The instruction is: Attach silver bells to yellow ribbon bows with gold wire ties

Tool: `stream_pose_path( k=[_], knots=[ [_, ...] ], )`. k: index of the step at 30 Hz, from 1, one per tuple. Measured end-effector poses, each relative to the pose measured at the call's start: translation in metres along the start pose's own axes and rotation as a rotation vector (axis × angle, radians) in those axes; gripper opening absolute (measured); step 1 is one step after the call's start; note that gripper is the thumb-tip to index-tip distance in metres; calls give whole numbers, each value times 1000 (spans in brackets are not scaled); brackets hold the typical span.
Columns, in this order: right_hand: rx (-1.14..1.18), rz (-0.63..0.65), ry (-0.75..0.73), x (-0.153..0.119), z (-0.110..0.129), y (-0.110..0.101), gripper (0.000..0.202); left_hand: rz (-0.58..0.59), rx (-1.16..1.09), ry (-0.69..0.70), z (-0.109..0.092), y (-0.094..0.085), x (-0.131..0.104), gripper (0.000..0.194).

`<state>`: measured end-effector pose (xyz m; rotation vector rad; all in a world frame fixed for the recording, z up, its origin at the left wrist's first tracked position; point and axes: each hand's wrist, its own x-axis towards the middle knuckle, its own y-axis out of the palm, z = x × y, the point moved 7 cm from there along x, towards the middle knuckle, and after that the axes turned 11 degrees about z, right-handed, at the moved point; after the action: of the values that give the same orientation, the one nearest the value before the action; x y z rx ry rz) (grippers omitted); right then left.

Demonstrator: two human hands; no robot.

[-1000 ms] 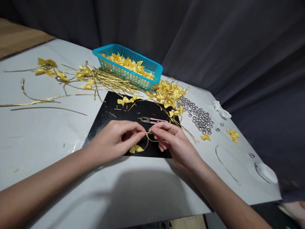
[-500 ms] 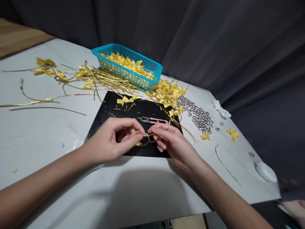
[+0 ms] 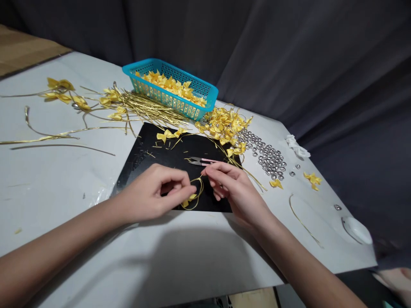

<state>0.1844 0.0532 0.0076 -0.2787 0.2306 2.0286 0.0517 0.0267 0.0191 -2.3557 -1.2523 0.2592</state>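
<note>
Over the front of a black mat (image 3: pixel 131 171), a looped gold cord (image 3: pixel 201 194) hangs between my hands. My right hand (image 3: pixel 229 182) pinches the cord's upper end between thumb and fingertips. My left hand (image 3: pixel 160 190) is closed, thumb against forefinger, at the loop's left side beside a yellow ribbon bow (image 3: pixel 189 201). Part of the bow is hidden behind the left fingers. Just behind my right hand lie thread snips (image 3: pixel 201 161) with pink handles, partly covered by the fingers. Small gold cord clippings are scattered on the mat.
A blue basket (image 3: pixel 212 100) of yellow bows stands at the back, with a bundle of gold cords (image 3: pixel 150 107) before it. To the right are a pile of corded bows (image 3: pixel 227 122), many silver beads (image 3: pixel 271 160) and a white computer mouse (image 3: pixel 358 230).
My left hand has moved slightly down and away from my right fingertips. The loop of cord between the hands now hangs lower and shows more fully. My right hand has barely moved.
</note>
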Motion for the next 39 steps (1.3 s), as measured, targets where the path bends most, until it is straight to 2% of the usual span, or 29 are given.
stream_pose_path(
  k=[2,3,8,16,22,26,30,34,39],
  knots=[
    [-23,8,-13,-1,1,1,16,-129,-13,-28,2,-8,0,17],
    [-34,12,-20,-1,2,1,16,-155,-14,-33,3,-9,0,15],
    [-140,31,-60,-3,5,2,18,-66,20,-40,4,-2,3,20],
    [-239,41,-170,-7,17,10,17,-62,-2,-34,2,-1,2,19],
    [-274,54,-163,-6,17,12,22,-73,-24,-36,2,-4,2,20],
    [-281,106,-169,-6,16,15,19,-68,-36,-43,2,-4,2,20],
    [-206,163,-102,-3,10,15,21,-68,-49,-44,2,-3,2,19],
    [-135,121,-46,-2,3,8,17,-83,-79,-46,3,-4,2,16],
    [-186,88,-128,-5,10,8,16,-70,-123,-53,4,-2,2,16]
  ],
)
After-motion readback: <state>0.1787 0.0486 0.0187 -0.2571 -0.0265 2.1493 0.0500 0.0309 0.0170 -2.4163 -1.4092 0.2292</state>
